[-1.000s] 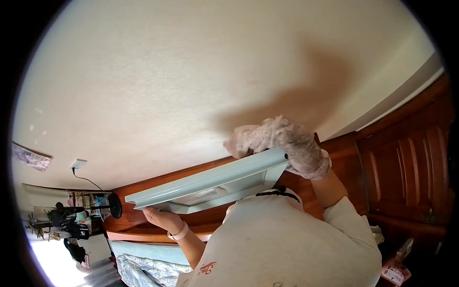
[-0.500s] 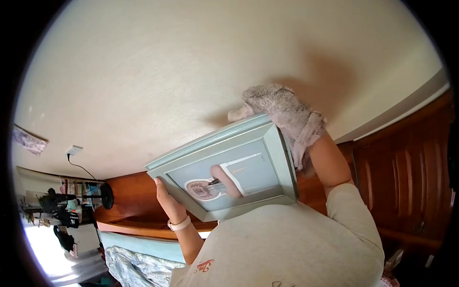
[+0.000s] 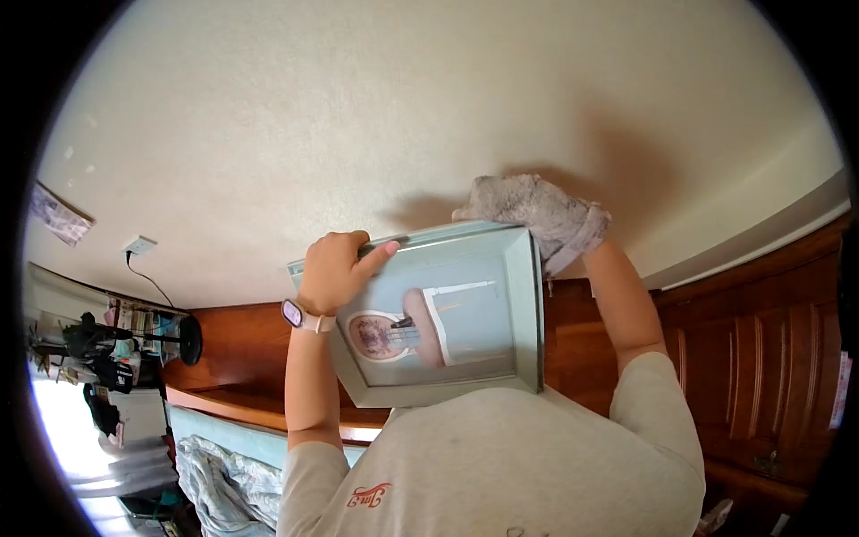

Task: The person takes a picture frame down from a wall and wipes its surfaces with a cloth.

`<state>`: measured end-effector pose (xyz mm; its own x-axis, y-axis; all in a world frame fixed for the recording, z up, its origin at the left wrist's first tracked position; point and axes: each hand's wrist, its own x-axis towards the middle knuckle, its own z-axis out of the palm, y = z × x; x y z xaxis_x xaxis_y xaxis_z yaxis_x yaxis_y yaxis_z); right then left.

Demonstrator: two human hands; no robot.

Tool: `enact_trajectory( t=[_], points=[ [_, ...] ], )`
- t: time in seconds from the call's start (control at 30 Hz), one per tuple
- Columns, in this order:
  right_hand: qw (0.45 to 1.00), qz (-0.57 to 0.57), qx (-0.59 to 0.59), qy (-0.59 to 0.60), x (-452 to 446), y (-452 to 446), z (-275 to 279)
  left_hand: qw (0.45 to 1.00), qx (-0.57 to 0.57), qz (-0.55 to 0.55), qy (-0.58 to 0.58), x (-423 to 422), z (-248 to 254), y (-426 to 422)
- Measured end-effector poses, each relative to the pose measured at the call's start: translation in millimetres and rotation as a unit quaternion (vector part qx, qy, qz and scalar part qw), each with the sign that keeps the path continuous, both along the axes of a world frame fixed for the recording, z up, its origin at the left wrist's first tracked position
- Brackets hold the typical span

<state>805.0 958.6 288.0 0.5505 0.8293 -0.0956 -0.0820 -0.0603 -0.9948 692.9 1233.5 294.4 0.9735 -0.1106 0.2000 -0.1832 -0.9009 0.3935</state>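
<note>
Holding tight to the top edge of a pale green-blue picture frame (image 3: 528,313) is the bare left hand (image 3: 333,271), with its thumb on the front and its other fingers bent over the edge. That hand is closed just enough to fit the edge. On its wrist is a watch (image 3: 293,313) with a pale pink strap. The right hand is hidden in a fluffy grey-brown cloth (image 3: 541,215), so I cannot tell how far open it is. The cloth sits at the frame's other top corner, and it looks like it touches there. The frame is in front of the person's chest, between the two arms, tipped a bit. Inside it is a blue picture (image 3: 488,336) with a round white-edged shape on it. The person wears a light grey-beige shirt (image 3: 519,465) with red letters. Past the frame is a big cream wall (image 3: 358,107) with dark shadows by the cloth. On the right is a shiny brown wooden door (image 3: 752,367). On the left are a white wall socket (image 3: 140,244) with a black plug, a round black fan (image 3: 191,340), and a crumpled pale patterned blanket (image 3: 228,488) on a light blue bed (image 3: 206,425)
</note>
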Motion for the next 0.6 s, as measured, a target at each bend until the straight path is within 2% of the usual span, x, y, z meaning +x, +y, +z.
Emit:
enact_trajectory(
  t=[0.03,0.07,0.13,0.23,0.33,0.43,0.6],
  points=[
    [0.998,-0.02,-0.006,0.057,-0.4,-1.7,7.5,0.995,0.017,0.018,0.095,1.2,2.6,-0.4],
    [0.999,0.009,-0.037,-0.001,0.6,-2.8,15.5,0.995,0.017,0.017,0.094,3.1,1.8,0.2],
    [0.978,0.077,-0.095,-0.167,0.9,-5.6,30.4,0.999,0.036,-0.028,-0.014,4.5,-4.2,1.0],
    [0.931,0.153,-0.156,-0.293,3.6,3.3,48.8,0.995,0.064,-0.066,-0.029,8.8,5.0,-6.6],
    [0.904,0.185,-0.207,-0.325,-8.3,30.4,54.2,0.991,0.057,-0.112,-0.045,12.8,6.4,-9.2],
    [0.889,0.182,-0.239,-0.344,-19.6,48.5,55.4,0.994,0.04,-0.096,-0.016,9.2,10.9,-10.8],
    [0.898,0.128,-0.215,-0.361,-15.6,33.7,47.6,0.995,0.028,-0.096,-0.01,5.9,10.1,-4.2]
  ],
)
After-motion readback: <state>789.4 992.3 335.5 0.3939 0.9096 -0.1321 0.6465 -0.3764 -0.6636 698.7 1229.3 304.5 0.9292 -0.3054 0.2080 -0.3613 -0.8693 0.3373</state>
